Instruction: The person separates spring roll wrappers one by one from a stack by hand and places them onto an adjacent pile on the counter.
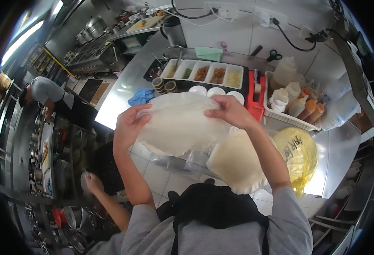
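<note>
A thin, pale round dough sheet [178, 123] is stretched between my two hands above the counter's near edge. My left hand [131, 124] pinches its left edge between thumb and fingers. At the upper right edge, my right hand [230, 111] pinches it the same way. Below my right forearm lies a stack of similar pale dough rounds [238, 163], partly covered by the arm. Clear plastic [195, 160] shows under the held sheet. Right of the stack sits a yellow plastic bag [297, 155] with black handwriting on it.
Behind the sheet stand white containers of chopped fillings [202, 73], a blue cloth [140, 97] and small jars [158, 85]. A red holder [255, 95] and a basket of squeeze bottles [291, 118] are at right. One co-worker [53, 91] bends at left; another person's hand [94, 183] is lower left.
</note>
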